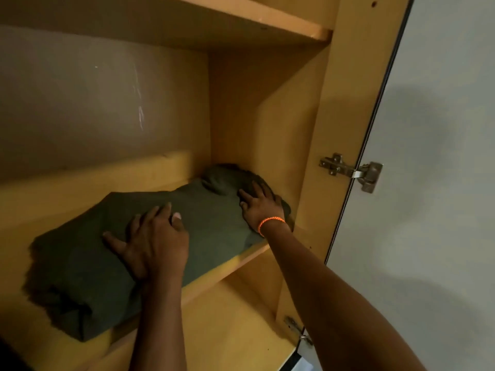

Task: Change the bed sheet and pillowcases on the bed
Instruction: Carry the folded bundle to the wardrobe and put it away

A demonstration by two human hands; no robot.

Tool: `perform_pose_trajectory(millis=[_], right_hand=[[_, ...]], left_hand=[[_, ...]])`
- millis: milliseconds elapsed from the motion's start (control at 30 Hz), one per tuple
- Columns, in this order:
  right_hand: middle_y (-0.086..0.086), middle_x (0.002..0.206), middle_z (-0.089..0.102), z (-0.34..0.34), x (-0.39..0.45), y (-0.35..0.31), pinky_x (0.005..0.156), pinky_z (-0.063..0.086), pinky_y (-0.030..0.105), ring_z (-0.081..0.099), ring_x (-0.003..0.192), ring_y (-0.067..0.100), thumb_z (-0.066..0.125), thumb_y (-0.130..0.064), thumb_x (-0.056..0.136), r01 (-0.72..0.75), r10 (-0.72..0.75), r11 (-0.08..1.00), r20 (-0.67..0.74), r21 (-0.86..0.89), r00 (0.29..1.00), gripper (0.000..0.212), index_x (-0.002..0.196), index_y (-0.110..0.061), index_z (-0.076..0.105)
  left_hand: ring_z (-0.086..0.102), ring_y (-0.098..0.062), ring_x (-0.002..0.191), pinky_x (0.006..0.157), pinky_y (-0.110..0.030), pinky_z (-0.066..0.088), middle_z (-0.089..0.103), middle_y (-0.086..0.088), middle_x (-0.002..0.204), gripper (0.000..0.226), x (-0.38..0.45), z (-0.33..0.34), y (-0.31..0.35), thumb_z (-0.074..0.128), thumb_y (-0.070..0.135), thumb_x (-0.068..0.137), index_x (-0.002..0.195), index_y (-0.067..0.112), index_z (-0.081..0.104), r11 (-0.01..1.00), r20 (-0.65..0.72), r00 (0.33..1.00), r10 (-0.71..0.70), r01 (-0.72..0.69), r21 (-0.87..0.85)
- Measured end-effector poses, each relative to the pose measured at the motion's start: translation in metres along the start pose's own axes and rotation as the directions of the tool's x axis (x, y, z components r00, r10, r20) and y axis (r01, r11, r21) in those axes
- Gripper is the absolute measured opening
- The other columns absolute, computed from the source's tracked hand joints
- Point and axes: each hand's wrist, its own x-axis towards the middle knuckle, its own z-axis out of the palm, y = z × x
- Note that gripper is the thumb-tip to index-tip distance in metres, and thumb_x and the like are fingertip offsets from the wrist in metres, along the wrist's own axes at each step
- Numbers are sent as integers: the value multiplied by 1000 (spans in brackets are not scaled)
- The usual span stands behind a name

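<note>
Both your left hand [154, 243] and right hand [261, 207] lie flat, gripping nothing, on the folded green sheet [88, 266]; drag it without grasping and folds spill off the shelf [225, 273].

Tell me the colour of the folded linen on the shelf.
Dark grey-green folded linen, plain; head view.

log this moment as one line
stage: fetching linen | left hand: flat on folded dark green sheet | right hand: on it | place: wooden wardrobe shelf
</note>
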Motion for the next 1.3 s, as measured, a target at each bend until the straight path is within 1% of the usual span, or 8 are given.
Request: perform_pose_trajectory(millis=[133, 233, 333, 467, 600, 900, 1133, 1300], right_hand=[[1, 159, 38, 9, -1, 7, 110, 42, 47, 43, 139, 31, 34, -55, 103, -22, 21, 997, 10, 71, 1000, 46, 146, -46, 47], [4, 151, 47, 6, -7, 7, 107, 44, 46, 48, 132, 33, 37, -51, 105, -37, 41, 994, -28, 107, 999, 42, 142, -41, 53], [7, 151, 49, 7, -31, 8, 112, 40, 46, 49, 134, 34, 40, -43, 107, -56, 74, 989, -126, 137, 989, 39, 141, -33, 57], [8, 150, 53, -3, -84, 20, 114, 42, 44, 49, 136, 29, 49, -35, 106, -13, 66, 972, -216, 236, 974, 40, 143, -22, 57], [3, 123, 66, -31, -153, 41, 94, 53, 34, 58, 113, 21, 56, -26, 101, -20, 156, 931, -349, 363, 924, 27, 125, -19, 69], [-8, 97, 69, -110, -317, 108, 76, 50, 35, 55, 98, 14, 56, -16, 96, -76, 310, 905, -526, 419, 792, 19, 102, -21, 73], [-5, 108, 61, -189, -427, 171, 78, 49, 28, 51, 101, 13, 60, -10, 97, -254, 452, 892, -738, 374, 502, 17, 102, -20, 72], [6, 138, 42, -219, -473, 212, 90, 30, -4, 46, 123, 14, 67, -11, 95, -360, 624, 773, -728, 522, 285, 34, 126, -22, 59]], left_hand=[[47, -22, 140, 120, -66, 15, 59, 9, 146, 35, -5, 1, 9, 50, 46, 104, 134, 40, 65, 998, 29, 998, -60, 60, -9], [60, -27, 123, 117, -58, 29, 72, 0, 122, 32, -4, 2, 15, 61, 16, 95, 115, 37, 74, 995, -42, 999, -35, 31, -97], [63, -26, 105, 94, -53, 50, 74, 4, 106, 43, -21, -9, 35, 54, -3, 89, 97, 34, 75, 925, -117, 992, 56, -95, -368], [61, -23, 105, 90, -42, 49, 73, 5, 105, 37, -49, -10, 58, 59, -4, 92, 91, 30, 74, 778, -82, 994, 73, -108, -618], [60, -16, 108, 88, -36, 47, 70, 13, 107, 32, -99, -3, 87, 62, 3, 93, 92, 34, 70, 694, 40, 975, 220, -127, -708], [59, -6, 117, 90, -29, 54, 68, 21, 120, 24, -264, -44, 171, 62, 16, 101, 110, 38, 68, 541, 204, 796, 570, -178, -822], [62, 1, 106, 84, -20, 55, 69, 21, 118, 29, -370, -93, 239, 60, 10, 101, 116, 34, 67, 354, 140, 672, 727, -193, -915], [64, -2, 108, 88, -25, 57, 66, 22, 126, 34, -422, -104, 283, 59, 10, 99, 122, 35, 65, 298, 230, 566, 792, -29, -954]])
